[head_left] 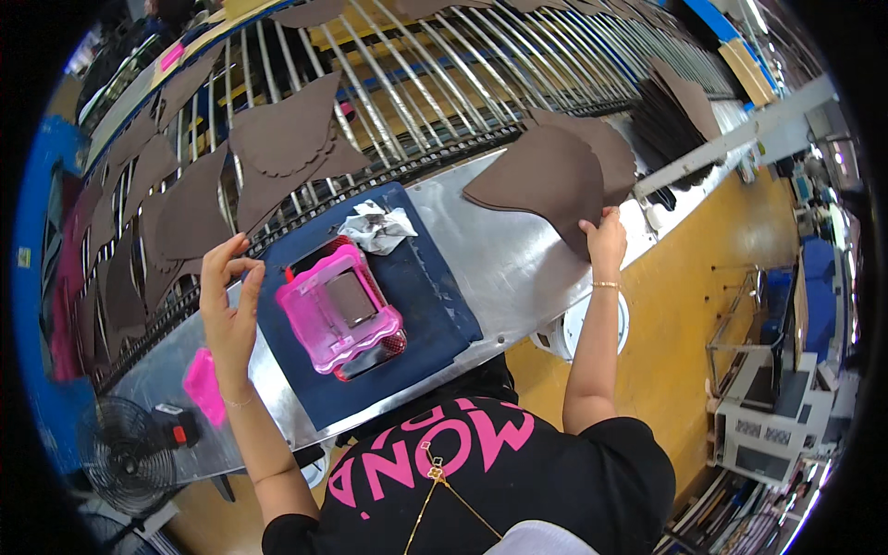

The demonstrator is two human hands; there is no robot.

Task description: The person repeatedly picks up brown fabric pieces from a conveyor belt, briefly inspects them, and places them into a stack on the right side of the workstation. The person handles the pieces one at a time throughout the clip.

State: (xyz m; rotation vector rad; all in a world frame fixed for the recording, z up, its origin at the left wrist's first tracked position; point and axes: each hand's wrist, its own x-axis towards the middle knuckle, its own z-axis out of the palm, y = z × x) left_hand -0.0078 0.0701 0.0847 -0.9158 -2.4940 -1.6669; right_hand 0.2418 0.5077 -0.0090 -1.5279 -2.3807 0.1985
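Note:
My right hand (606,242) grips the near edge of a dark brown, curved leather-like piece (546,176) between thumb and fingers. That piece overlaps other brown pieces (610,153) on the metal table. My left hand (229,301) is raised by the roller conveyor with its fingers loosely curled and apart, nothing visible in it. Between my hands, on a dark blue mat (430,301), stands a pink plastic tray (314,319) with a dark block (351,299) inside. Beneath the tray a red-rimmed container partly shows. A crumpled, stained white cloth (377,228) lies behind it.
Brown pieces (282,125) lie across the metal rollers (398,83) beyond the table. A dark stack (671,120) stands at the far right near a pale metal bar (740,139). A black fan (128,453) and a pink object (203,387) are at the left.

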